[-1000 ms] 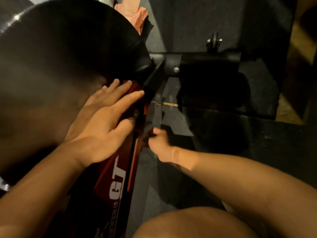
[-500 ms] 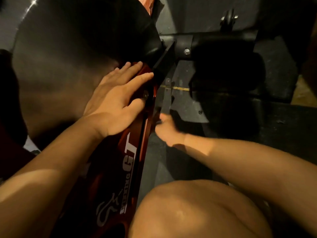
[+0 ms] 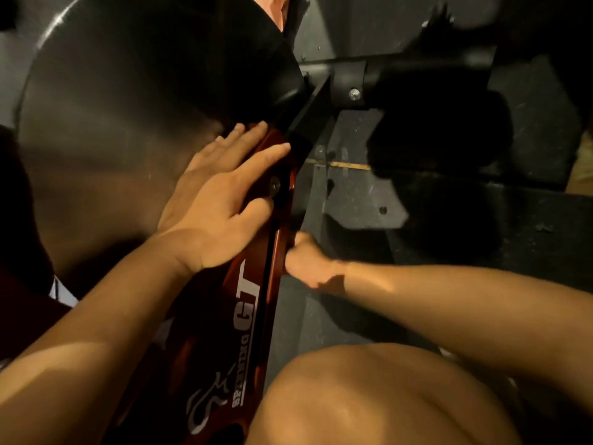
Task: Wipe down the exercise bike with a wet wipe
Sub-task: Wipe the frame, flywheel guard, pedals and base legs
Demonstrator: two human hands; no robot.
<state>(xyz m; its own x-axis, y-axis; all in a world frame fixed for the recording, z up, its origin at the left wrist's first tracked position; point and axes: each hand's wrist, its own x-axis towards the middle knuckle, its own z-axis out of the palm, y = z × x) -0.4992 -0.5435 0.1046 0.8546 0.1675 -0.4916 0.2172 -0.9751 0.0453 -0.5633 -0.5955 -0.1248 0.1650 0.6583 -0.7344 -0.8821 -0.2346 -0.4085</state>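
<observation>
Wiping seems to be going on low down on the exercise bike (image 3: 224, 364), which fills the left and middle of the view, at the front end of its red frame (image 3: 282, 239) where that meets the big dark flywheel (image 3: 128, 107). Left hand (image 3: 211, 213) lies flat on top of the frame, fingers straight and a little spread, the outer ones against the flywheel's face; it holds nothing and looks like a brace. Right hand (image 3: 308, 261) is tucked against the frame's right edge, its fingers hidden behind the metal, so I cannot tell whether they are curled or pinching anything. No wet wipe shows anywhere; my guess is that it sits under those hidden fingers. A bare knee (image 3: 369, 396) is raised at the bottom, over the dark floor (image 3: 353, 194). Light is too dim to pick out damp streaks, so what is already clean cannot be read. By my judgement the job is partway through: the black crossbar (image 3: 401, 72) ahead and the flywheel may be left, and the seat and handlebars are out of view
</observation>
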